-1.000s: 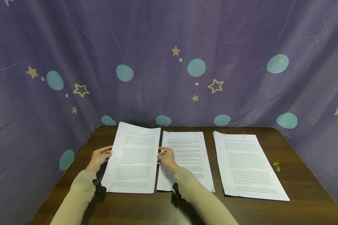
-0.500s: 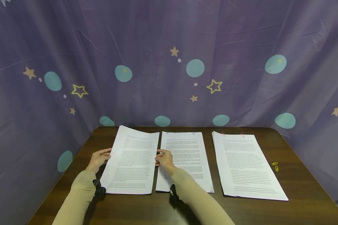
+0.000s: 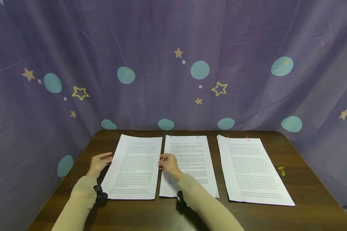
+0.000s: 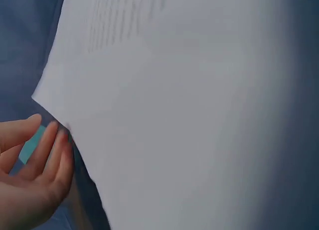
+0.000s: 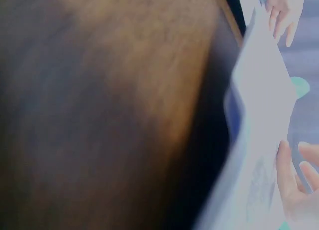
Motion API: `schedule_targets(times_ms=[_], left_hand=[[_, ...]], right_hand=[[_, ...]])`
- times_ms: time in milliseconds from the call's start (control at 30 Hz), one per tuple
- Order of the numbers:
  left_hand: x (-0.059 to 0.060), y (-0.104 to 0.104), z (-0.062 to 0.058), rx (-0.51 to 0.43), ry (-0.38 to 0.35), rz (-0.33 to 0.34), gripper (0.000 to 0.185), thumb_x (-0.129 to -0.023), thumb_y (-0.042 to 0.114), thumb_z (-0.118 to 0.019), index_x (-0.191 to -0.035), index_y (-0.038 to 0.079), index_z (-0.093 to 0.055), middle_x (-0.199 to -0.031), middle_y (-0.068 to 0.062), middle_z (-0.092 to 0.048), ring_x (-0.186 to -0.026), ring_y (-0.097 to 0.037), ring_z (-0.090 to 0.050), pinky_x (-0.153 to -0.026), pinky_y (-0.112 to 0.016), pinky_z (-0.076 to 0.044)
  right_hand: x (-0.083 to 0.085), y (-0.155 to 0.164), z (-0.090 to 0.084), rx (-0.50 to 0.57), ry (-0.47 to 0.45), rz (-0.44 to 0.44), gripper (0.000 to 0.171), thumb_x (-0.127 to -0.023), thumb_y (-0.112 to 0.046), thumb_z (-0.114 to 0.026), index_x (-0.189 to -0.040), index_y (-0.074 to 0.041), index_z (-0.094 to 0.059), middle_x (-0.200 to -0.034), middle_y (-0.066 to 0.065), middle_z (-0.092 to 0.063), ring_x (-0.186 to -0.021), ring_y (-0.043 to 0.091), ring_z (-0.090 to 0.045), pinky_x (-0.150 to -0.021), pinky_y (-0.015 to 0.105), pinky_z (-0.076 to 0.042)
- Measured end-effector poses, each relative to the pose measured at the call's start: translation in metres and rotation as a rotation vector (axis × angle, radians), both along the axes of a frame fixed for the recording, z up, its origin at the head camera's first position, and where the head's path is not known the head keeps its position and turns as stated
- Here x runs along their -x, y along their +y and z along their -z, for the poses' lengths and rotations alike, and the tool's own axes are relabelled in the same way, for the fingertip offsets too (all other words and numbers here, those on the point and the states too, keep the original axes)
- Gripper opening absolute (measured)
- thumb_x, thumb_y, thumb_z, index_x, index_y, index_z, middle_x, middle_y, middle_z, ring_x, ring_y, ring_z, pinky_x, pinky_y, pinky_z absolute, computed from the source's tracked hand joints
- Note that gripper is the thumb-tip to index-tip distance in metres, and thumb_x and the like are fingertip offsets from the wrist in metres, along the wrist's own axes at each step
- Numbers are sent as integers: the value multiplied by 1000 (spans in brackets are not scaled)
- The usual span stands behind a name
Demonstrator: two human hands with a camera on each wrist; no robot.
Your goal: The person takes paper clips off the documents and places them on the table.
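Note:
A stack of printed paper sheets [image 3: 137, 170] lies at the left of the table, its sheets looking flat in the head view. At its left edge is my left hand [image 3: 99, 163], fingers loosely extended and the fingertips close to the paper. In the left wrist view the fingers [image 4: 52, 155] are relaxed beside the edge of the sheets [image 4: 149, 115], nothing pinched between them. My right hand [image 3: 170, 164] is at the stack's right edge, above the middle paper stack [image 3: 189, 154]. The right wrist view shows its fingers [image 5: 285, 172] apart from the thumb beside the paper.
Two dark clips hold the top of the middle stack. A third paper stack [image 3: 254, 170] with two red paper clips [image 3: 248, 139] lies at the right. Two yellow paper clips [image 3: 283, 173] lie beyond it on the wooden table [image 3: 150, 215]. A purple curtain [image 3: 150, 41] hangs behind.
The top of the left stack has come down toward the table, and the sheets now lie flatter. Both hands have loosened from its edges while staying beside it.

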State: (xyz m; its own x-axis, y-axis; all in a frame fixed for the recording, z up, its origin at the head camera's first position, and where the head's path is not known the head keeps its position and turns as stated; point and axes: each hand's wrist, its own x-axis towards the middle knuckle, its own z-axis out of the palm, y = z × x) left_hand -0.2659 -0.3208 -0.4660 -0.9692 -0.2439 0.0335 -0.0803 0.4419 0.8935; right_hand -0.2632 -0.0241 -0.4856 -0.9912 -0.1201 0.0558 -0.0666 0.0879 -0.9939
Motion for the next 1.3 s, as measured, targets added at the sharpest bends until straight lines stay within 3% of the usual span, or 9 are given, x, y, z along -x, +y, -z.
schedule_targets(times_ms=[133,267,433,567,667,833,1000,1133,1300], left_hand=[[-1,11,-7,-24,32,-36,38,-85,7,-55,-119,-9,-50,-108,-23,-58,-74,2,-54,-66,-20,-46],[1,20,-7,-181,64,-4,45,-83,14,-59,-121,-10,-48,-95,-7,-64,-75,-1,-58,-68,-21,-48],[12,30,9,-339,171,94,43,-81,11,-62,-115,-11,-51,-77,8,-64,-71,-1,-60,-64,-17,-49],[28,39,29,-322,197,101,38,-81,10,-60,-113,-10,-53,-78,10,-63,-73,-1,-60,-63,-17,-49],[32,50,34,-323,185,140,42,-81,12,-61,-115,-10,-51,-82,11,-63,-76,-2,-60,-65,-18,-49],[13,82,11,-331,163,233,47,-83,15,-60,-117,-14,-46,-90,4,-63,-79,-2,-59,-70,-21,-50],[-11,115,-17,-303,157,299,37,-87,1,-48,-116,-19,-42,-105,-26,-57,-78,-4,-59,-74,-29,-50],[-15,130,-21,-318,100,325,34,-88,-3,-46,-118,-17,-42,-113,-32,-50,-80,-5,-59,-82,-39,-47],[-16,144,-15,-336,75,375,36,-86,-4,-47,-120,-16,-41,-115,-32,-49,-89,-15,-59,-85,-45,-43]], right_hand=[[0,11,-6,-43,44,-29,28,-76,10,-59,-104,14,-56,-79,20,-60,-66,30,-63,-55,29,-52],[-1,23,-14,-41,53,-60,29,-78,7,-58,-106,13,-55,-82,21,-60,-71,34,-63,-59,33,-53],[-3,38,-21,-21,36,-81,31,-80,4,-59,-109,13,-54,-86,22,-60,-76,36,-62,-62,36,-53],[-5,50,-25,-14,44,-93,32,-80,2,-59,-110,13,-54,-89,24,-59,-79,40,-61,-64,38,-52],[-6,58,-26,-14,60,-99,32,-81,2,-58,-110,14,-53,-89,25,-60,-78,39,-61,-65,38,-52],[-7,75,-28,-54,78,-88,30,-81,1,-58,-109,13,-55,-89,23,-60,-77,36,-62,-67,36,-52],[-8,90,-27,-89,98,-70,27,-81,1,-58,-106,12,-56,-90,22,-61,-77,34,-62,-67,36,-52],[-10,102,-27,-109,123,-57,26,-81,1,-58,-105,12,-57,-90,23,-62,-77,33,-61,-66,35,-52],[-14,118,-28,-150,150,-39,25,-81,0,-59,-103,11,-58,-90,22,-62,-76,31,-61,-65,31,-52]])
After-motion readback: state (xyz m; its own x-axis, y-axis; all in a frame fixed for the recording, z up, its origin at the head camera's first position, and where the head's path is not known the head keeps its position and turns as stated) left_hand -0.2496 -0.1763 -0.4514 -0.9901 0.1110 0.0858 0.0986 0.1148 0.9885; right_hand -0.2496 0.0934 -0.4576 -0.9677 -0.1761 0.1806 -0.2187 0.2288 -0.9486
